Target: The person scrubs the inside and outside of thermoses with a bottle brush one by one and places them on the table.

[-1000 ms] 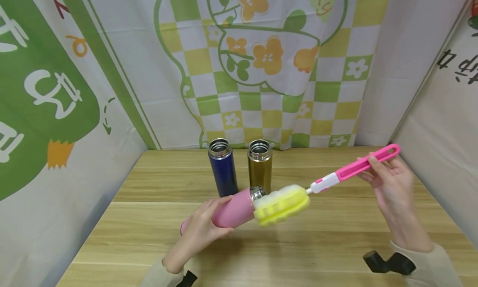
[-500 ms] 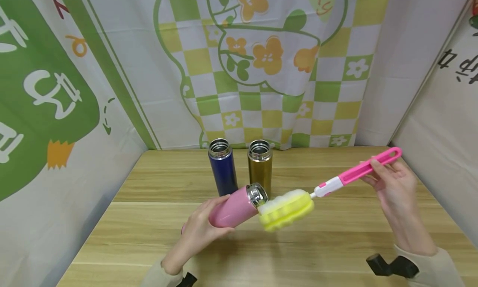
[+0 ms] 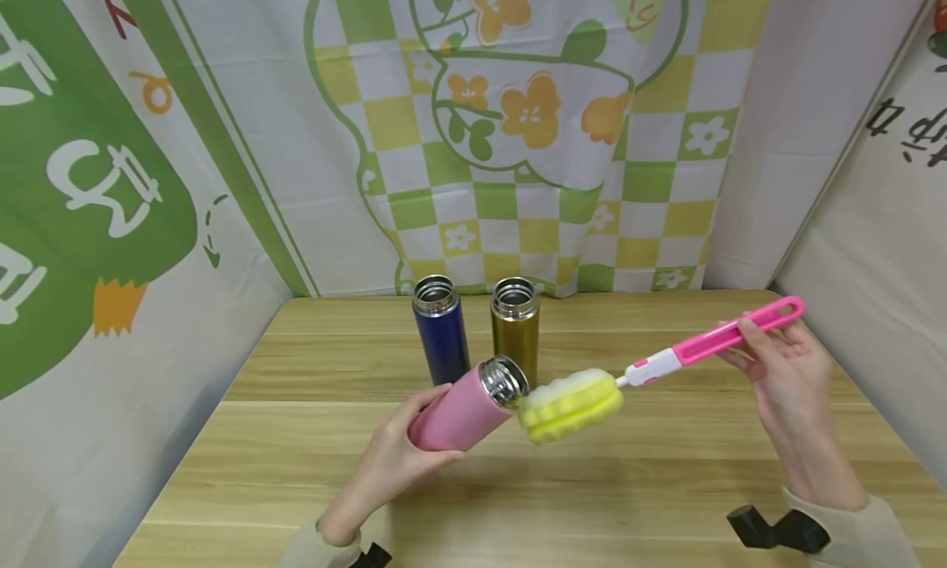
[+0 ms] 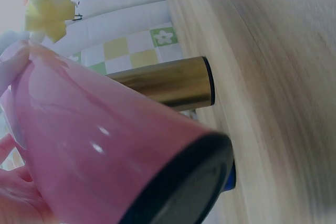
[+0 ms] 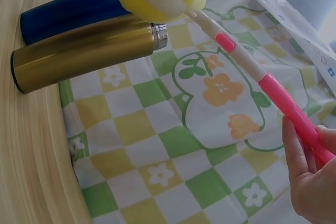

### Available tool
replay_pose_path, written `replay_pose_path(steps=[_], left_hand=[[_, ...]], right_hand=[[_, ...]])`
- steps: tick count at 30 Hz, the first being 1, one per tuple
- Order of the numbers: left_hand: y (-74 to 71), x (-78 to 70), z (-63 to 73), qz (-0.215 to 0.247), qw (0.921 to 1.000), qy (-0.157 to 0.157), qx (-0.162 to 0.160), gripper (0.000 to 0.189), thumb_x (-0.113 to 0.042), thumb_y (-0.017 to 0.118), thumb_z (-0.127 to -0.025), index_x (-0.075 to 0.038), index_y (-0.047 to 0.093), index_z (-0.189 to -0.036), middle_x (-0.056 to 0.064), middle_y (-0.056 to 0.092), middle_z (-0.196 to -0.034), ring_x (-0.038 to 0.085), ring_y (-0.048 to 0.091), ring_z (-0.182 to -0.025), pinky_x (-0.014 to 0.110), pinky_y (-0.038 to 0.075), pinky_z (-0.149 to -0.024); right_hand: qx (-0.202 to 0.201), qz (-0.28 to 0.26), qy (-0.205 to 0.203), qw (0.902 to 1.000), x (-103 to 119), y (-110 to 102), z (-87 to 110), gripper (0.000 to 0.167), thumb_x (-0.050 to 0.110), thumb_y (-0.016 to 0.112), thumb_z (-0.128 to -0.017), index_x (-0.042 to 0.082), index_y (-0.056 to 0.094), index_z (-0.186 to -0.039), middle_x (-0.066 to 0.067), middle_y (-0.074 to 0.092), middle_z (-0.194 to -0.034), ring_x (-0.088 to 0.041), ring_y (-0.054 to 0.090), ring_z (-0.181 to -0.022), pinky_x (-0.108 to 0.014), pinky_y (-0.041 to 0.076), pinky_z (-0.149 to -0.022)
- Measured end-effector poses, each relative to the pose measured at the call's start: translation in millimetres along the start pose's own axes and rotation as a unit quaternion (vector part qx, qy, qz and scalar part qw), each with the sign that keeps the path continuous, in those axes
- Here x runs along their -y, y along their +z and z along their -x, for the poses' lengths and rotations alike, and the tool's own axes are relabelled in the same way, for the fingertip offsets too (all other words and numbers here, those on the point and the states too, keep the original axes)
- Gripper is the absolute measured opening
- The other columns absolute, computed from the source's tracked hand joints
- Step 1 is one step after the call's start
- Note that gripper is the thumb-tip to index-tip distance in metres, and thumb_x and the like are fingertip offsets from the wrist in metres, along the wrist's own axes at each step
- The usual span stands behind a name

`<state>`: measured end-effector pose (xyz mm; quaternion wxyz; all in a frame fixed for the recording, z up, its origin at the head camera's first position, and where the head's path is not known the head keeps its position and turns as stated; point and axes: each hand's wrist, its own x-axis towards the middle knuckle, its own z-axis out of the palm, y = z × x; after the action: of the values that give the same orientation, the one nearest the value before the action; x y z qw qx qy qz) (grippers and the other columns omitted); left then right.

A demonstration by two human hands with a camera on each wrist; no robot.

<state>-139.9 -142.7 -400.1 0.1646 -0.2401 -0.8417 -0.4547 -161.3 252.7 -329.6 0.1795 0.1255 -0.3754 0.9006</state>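
My left hand (image 3: 392,449) grips a pink thermos bottle (image 3: 462,412) round its body and holds it tilted above the table, its uncapped steel mouth pointing up and to the right. In the left wrist view the dark base of the pink bottle (image 4: 105,129) faces the camera. My right hand (image 3: 787,379) pinches the pink handle of a bottle brush (image 3: 713,340). The brush's yellow and white sponge head (image 3: 573,408) is outside the bottle, close by the mouth; whether they touch I cannot tell. The right wrist view shows thumb and fingers on the handle (image 5: 294,111).
Behind the pink bottle, a blue thermos bottle (image 3: 442,338) and a gold thermos bottle (image 3: 515,330) stand upright and uncapped on the wooden table (image 3: 629,502). A patterned curtain (image 3: 533,214) hangs at the table's back edge, with printed cloth walls on both sides.
The pink bottle has tipped more upright, showing more of its mouth. The brush has shifted slightly right, its sponge head moving a little away from where the bottle's mouth was.
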Motion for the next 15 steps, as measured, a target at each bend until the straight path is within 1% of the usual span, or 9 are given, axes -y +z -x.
replay_pose_path(steps=[2,4,5,7,10,13,15], left_hand=[[0.1,-0.7,0.5,0.039,0.9983,-0.042,0.007,0.075,-0.013,0.083,-0.055,-0.014,0.049,-0.121,0.007,0.058,-0.113,0.019,0.055,-0.094,0.031,0.048,-0.074],[0.2,-1.1,0.8,0.069,0.9944,-0.079,0.007,0.075,-0.01,0.082,-0.056,-0.014,0.048,-0.123,0.008,0.057,-0.113,0.02,0.055,-0.093,0.03,0.048,-0.073],[0.1,-1.5,0.9,0.084,0.9919,-0.095,0.006,0.075,-0.008,0.082,-0.057,-0.014,0.047,-0.123,0.009,0.057,-0.113,0.02,0.056,-0.092,0.03,0.048,-0.073],[-0.2,-2.7,1.0,0.098,0.9882,-0.118,0.004,0.074,-0.007,0.08,-0.059,-0.015,0.045,-0.124,0.01,0.057,-0.114,0.021,0.056,-0.092,0.03,0.047,-0.073],[0.1,-4.6,0.4,0.116,0.9831,-0.141,0.007,0.072,-0.009,0.078,-0.064,-0.018,0.042,-0.126,0.009,0.057,-0.113,0.02,0.056,-0.094,0.03,0.046,-0.075],[1.5,-6.5,-0.4,0.146,0.9774,-0.152,0.013,0.07,-0.011,0.076,-0.067,-0.02,0.039,-0.127,0.01,0.056,-0.114,0.021,0.056,-0.096,0.032,0.046,-0.078],[3.8,-6.6,-0.8,0.169,0.9723,-0.161,0.014,0.07,-0.009,0.074,-0.069,-0.019,0.037,-0.127,0.011,0.056,-0.113,0.021,0.056,-0.097,0.032,0.045,-0.079]], right_hand=[[-0.006,-0.011,0.0,0.9999,0.0,-2.1,0.0,0.014,-0.017,0.046,-0.082,-0.011,0.055,-0.09,-0.021,0.063,-0.081,-0.03,0.064,-0.077,-0.037,0.05,-0.066],[-0.014,-0.023,0.005,0.9996,0.4,-4.4,0.1,0.013,-0.016,0.046,-0.082,-0.011,0.055,-0.09,-0.021,0.063,-0.081,-0.03,0.064,-0.077,-0.038,0.05,-0.067],[-0.018,-0.026,0.009,0.9995,0.6,-5.7,0.5,0.014,-0.016,0.046,-0.082,-0.01,0.055,-0.091,-0.02,0.063,-0.081,-0.03,0.064,-0.077,-0.038,0.05,-0.067],[-0.026,-0.027,0.013,0.9992,0.9,-7.7,1.1,0.014,-0.016,0.046,-0.082,-0.01,0.055,-0.091,-0.02,0.063,-0.081,-0.03,0.064,-0.077,-0.038,0.05,-0.067],[-0.029,-0.03,0.021,0.9989,1.0,-9.9,1.7,0.014,-0.015,0.046,-0.083,-0.009,0.056,-0.092,-0.019,0.063,-0.082,-0.029,0.064,-0.077,-0.038,0.05,-0.067],[-0.033,-0.027,0.036,0.9984,0.8,-11.0,2.1,0.015,-0.014,0.047,-0.083,-0.008,0.058,-0.092,-0.018,0.063,-0.083,-0.027,0.064,-0.078,-0.037,0.05,-0.068],[-0.039,-0.023,0.045,0.9979,0.2,-11.5,2.4,0.014,-0.012,0.048,-0.083,-0.007,0.059,-0.092,-0.017,0.063,-0.084,-0.026,0.064,-0.078,-0.036,0.051,-0.069]])
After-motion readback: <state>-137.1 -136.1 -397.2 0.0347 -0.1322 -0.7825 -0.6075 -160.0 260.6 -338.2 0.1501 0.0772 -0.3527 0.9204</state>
